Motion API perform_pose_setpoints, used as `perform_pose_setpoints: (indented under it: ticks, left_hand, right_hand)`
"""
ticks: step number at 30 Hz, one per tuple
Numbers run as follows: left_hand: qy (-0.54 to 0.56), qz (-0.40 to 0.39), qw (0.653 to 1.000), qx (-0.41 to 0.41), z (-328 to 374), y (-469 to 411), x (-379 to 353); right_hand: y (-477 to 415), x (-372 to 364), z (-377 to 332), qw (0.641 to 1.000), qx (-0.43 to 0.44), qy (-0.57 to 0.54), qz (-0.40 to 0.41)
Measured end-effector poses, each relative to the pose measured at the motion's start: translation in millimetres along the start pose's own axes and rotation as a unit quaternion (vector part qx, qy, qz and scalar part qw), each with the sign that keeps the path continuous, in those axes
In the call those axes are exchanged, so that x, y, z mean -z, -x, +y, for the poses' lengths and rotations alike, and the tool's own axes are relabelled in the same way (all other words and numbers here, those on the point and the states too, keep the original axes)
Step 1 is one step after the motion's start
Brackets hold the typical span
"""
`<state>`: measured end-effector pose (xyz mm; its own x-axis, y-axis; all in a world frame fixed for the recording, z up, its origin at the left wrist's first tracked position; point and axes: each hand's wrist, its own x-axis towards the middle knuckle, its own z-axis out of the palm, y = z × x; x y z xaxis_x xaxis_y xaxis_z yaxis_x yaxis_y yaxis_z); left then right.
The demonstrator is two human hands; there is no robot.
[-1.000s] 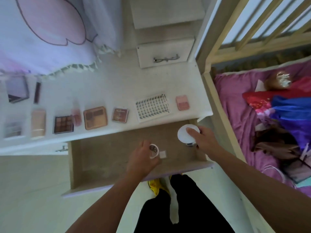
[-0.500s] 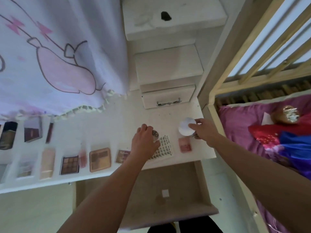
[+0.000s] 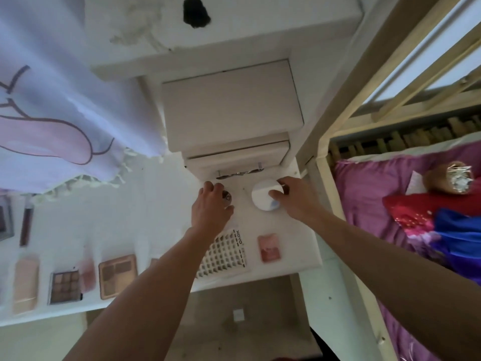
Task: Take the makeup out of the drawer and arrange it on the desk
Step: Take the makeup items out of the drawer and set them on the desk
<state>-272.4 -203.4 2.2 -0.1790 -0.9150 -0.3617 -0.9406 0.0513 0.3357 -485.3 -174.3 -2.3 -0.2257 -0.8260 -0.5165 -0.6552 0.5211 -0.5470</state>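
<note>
My left hand [image 3: 211, 207] is closed around a small round pot [image 3: 227, 197] with a dark printed lid, low over the white desk [image 3: 145, 214] near its back. My right hand [image 3: 295, 200] grips a larger round white jar [image 3: 264, 198] beside it, at the desk's back right. In front of them lie a white grid-patterned card [image 3: 223, 254] and a small pink blush compact [image 3: 268, 248]. Several eyeshadow palettes [image 3: 117, 276] and tubes sit in a row along the desk's front left. The open drawer [image 3: 250, 316] below holds a small white square.
A small white drawer unit with a metal handle [image 3: 238, 173] stands at the desk's back, just beyond both hands. A lilac printed cloth [image 3: 65, 121] hangs over the back left. A wooden bed frame [image 3: 322, 157] with pink bedding borders the right.
Both hands rose out of the drawer with the pot and the jar and moved to the back of the desk, past the grid card and pink compact.
</note>
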Motion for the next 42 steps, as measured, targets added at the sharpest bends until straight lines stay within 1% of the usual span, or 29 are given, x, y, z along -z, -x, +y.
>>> perform_pose_setpoints:
  ticks: [5, 10, 13, 15, 17, 20, 23, 25, 27, 29, 31, 33, 35, 39, 42]
  left_hand:
    - [-0.012, -0.007, 1.000, -0.001, -1, 2, 1]
    - [-0.003, 0.035, 0.999, -0.023, -9, 29, 10]
    - [0.018, 0.070, 0.996, -0.044, -18, 62, 15]
    - [0.035, 0.078, 0.995, -0.057, -28, 89, 16]
    - [0.046, 0.076, 0.994, -0.067, -44, 123, 11]
    - [0.044, 0.074, 0.994, -0.069, -74, 177, -3]
    - [0.038, 0.029, 0.998, -0.046, -109, 222, -23]
    - [0.029, -0.015, 0.999, -0.017, -134, 249, -41]
    - [0.013, -0.063, 0.998, 0.009, -157, 273, -60]
    - [0.005, -0.097, 0.995, 0.025, -175, 291, -78]
    - [0.004, -0.117, 0.992, 0.040, -188, 303, -93]
    - [-0.013, -0.134, 0.990, 0.048, -197, 312, -110]
    - [-0.036, -0.134, 0.989, 0.046, -203, 318, -127]
    - [-0.053, -0.106, 0.992, 0.028, -209, 322, -157]
    - [-0.095, -0.078, 0.992, -0.005, -214, 325, -169]
  right_hand:
    - [-2, -4, 4, 1.000, 0.006, 0.012, 0.020]
    - [16, -5, 8, 0.998, 0.002, 0.040, 0.055]
    - [40, -11, 7, 0.990, 0.051, 0.051, 0.122]
    - [63, -18, 5, 0.981, 0.092, 0.058, 0.160]
    - [97, -33, 0, 0.976, 0.119, 0.053, 0.174]
    - [151, -66, -2, 0.979, 0.139, 0.034, 0.146]
    - [192, -111, 12, 0.980, 0.165, 0.058, 0.094]
    - [208, -142, 27, 0.981, 0.163, 0.100, 0.032]
    - [217, -169, 41, 0.978, 0.123, 0.157, -0.053]
    - [219, -187, 52, 0.970, 0.086, 0.186, -0.128]
    - [217, -199, 59, 0.961, 0.075, 0.205, -0.167]
    - [210, -213, 64, 0.955, 0.075, 0.220, -0.185]
    - [198, -227, 67, 0.945, 0.080, 0.263, -0.175]
    - [175, -256, 73, 0.922, 0.104, 0.332, -0.170]
    - [168, -275, 83, 0.914, 0.099, 0.347, -0.184]
